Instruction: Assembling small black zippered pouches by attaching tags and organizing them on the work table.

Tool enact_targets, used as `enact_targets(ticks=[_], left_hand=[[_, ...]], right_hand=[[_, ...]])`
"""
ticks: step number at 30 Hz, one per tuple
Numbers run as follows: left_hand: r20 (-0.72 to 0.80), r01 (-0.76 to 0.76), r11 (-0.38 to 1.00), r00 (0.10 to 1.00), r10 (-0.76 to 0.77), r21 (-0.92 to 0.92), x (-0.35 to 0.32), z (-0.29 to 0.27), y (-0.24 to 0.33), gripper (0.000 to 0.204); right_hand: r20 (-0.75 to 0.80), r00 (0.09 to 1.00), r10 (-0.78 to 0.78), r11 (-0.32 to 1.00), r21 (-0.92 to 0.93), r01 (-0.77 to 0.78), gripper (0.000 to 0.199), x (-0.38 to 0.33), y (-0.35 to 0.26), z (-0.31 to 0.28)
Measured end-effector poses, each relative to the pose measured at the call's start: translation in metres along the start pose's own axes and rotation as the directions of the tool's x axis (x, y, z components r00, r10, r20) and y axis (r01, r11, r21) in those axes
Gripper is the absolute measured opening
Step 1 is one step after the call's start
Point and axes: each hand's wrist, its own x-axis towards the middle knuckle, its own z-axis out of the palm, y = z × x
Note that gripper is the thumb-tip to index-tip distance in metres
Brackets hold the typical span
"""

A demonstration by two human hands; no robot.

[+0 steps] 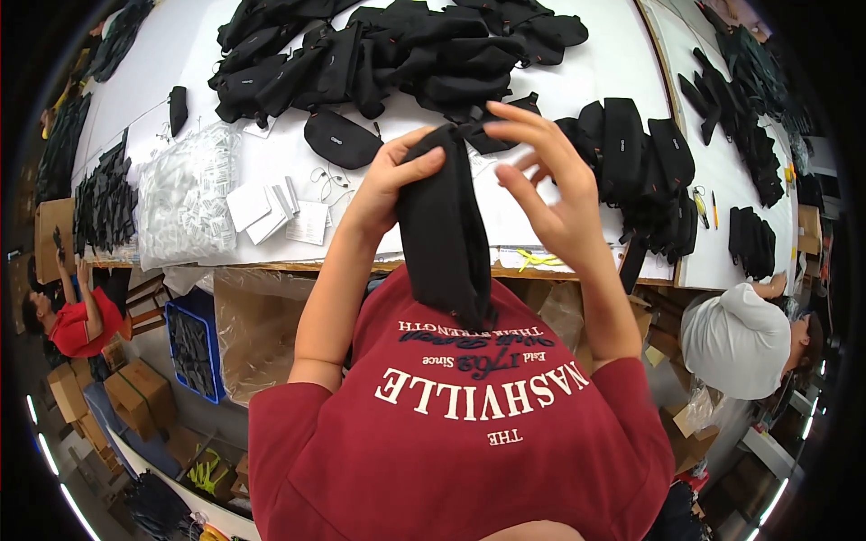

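A long black fabric pouch hangs upright in front of my chest. My left hand is closed on its top end, the thumb pressed on the near face. My right hand is raised just right of the pouch's top, fingers spread, with nothing visible in it. Beyond both hands, a black belt bag lies on the white table. A large heap of similar black bags covers the far middle of the table.
Left on the table are a clear plastic sack of small white packets and white cards. Black bags, yellow-handled snips and a pen lie right. A blue crate stands below. People work at both sides.
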Motion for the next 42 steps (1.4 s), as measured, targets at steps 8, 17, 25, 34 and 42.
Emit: enact_targets(ticks=[8, 17, 25, 34, 42], left_hand=[[0.003, 0.058, 0.998, 0.998, -0.058, 0.038, -0.002, 0.001, -0.001, 0.027], [-0.053, -0.123, 0.985, 0.992, 0.117, -0.122, 0.026, -0.05, 0.018, 0.027], [-0.27, -0.155, 0.987, 0.952, 0.141, -0.034, 0.024, -0.05, 0.023, 0.035], [0.222, -0.406, 0.339, 0.855, 0.469, 0.849, -0.032, -0.036, 0.025, 0.071], [-0.224, -0.076, 0.797, 0.94, 0.258, 0.6, -0.044, -0.041, -0.003, 0.023]], right_hand=[[0.125, 0.992, -0.023, 0.986, -0.159, 0.043, 0.011, 0.018, -0.007, 0.005], [0.53, 0.848, 0.013, 0.997, 0.056, -0.051, 0.01, 0.0, -0.026, 0.013], [0.389, 0.921, -0.009, 0.996, 0.084, -0.025, 0.02, -0.007, -0.007, 0.016], [0.59, 0.583, 0.558, 0.076, 0.664, -0.744, 0.026, -0.042, 0.055, 0.017], [0.103, 0.94, 0.326, 0.737, 0.594, -0.321, 0.05, -0.059, 0.062, 0.028]])
